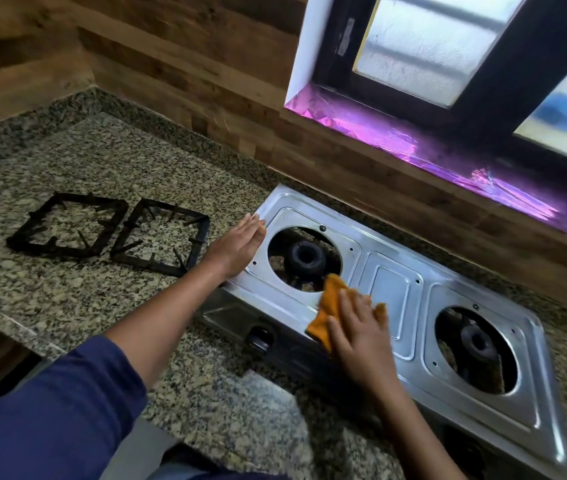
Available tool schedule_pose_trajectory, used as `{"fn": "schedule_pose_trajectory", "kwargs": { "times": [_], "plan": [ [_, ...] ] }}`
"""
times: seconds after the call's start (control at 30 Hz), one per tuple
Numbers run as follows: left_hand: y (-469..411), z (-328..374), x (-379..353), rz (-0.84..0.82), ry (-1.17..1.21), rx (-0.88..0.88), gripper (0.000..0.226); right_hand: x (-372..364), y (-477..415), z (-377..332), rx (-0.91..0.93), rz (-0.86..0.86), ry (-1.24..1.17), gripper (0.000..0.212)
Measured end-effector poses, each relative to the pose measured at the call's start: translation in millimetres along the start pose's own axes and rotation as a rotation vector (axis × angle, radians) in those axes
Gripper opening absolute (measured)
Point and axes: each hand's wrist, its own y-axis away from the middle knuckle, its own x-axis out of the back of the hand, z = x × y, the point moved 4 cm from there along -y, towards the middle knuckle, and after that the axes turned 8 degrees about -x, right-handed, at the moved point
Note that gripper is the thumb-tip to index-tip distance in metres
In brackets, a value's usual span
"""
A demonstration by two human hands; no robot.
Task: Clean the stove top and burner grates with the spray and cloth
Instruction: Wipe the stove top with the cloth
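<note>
A steel two-burner stove top [392, 296] lies on the granite counter with its grates taken off. The left burner [304, 258] and right burner [477, 342] sit bare in their round openings. My right hand [361, 337] presses an orange cloth [330, 306] flat against the steel between the left burner and the centre panel. With straight fingers, my left hand [240, 245] rests on the stove's left edge. Two black burner grates [67, 225] [162, 237] lie side by side on the counter to the left. No spray bottle is in view.
The speckled granite counter [84, 296] runs left and forward of the stove. A wood-panel wall [188, 71] stands behind it. At the upper right is a window [448, 46] above a purple-lit sill [413, 143]. A black knob [259, 339] sits on the stove's front.
</note>
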Motion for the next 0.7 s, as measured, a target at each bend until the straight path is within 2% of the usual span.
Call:
{"fn": "schedule_pose_trajectory", "kwargs": {
  "times": [0.1, 0.2, 0.27, 0.5, 0.57, 0.7],
  "plan": [
    [1, 3, 2, -0.01, -0.004, 0.0, 0.068, 14, 14, 37, -0.307, 0.035, 0.036, 0.07],
    [2, 6, 2, -0.004, -0.016, -0.002, 0.065, 12, 16, 21, -0.402, 0.035, 0.075, 0.066],
    [4, 5, 3, -0.006, -0.014, 0.001, 0.066, 3, 10, -11, -0.353, 0.04, 0.068, 0.066],
    [12, 4, -1, 0.01, -0.054, 0.01, 0.067, -34, -12, -136, 0.04, 0.015, 0.004, 0.061],
    [11, -1, -3, 0.019, -0.018, 0.01, 0.076, -35, -18, -150, 0.045, 0.026, -0.015, 0.058],
    [18, -3, -2, 0.05, 0.088, 0.044, 0.078, -43, -30, -160, -0.009, 0.029, 0.025, 0.062]
  ]
}}
